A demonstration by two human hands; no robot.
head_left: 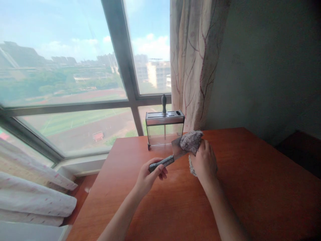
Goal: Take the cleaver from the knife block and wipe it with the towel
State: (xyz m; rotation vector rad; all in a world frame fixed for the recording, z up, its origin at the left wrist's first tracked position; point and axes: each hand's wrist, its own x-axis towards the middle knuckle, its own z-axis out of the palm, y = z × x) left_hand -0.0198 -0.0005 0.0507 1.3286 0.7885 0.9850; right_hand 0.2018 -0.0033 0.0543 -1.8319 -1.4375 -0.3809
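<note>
Nearest the camera, two bare forearms enter from the bottom edge and converge just below the centre of the frame, above the reddish-brown worktop (250, 187).

The left hand (147, 175) is closed in a full grip around the dark handle of a knife (167, 159). The fingers wrap the handle from below and the thumb lies along its near side.

The knife's long axis runs from lower left to upper right. The handle sits at the lower left end in the left hand; the blade rises toward the right hand and toward the centre of the frame.

The right hand (204, 160) is closed on a grey fluffy cloth (192, 142). The cloth is bunched over the upper right end of the blade and touches it. Part of the cloth hangs below the palm. Only a short flat section of blade shows between the two hands; the tip is hidden under the cloth.

The right hand is therefore the nearer one to the blade; the left is on the handle alone.

Beyond the hands, at the far edge of the worktop, stands a clear knife holder (165, 129) with one dark handle upright in its top. Behind it are the window (75, 83) and, at upper right of centre, a patterned curtain (193, 60).
</note>
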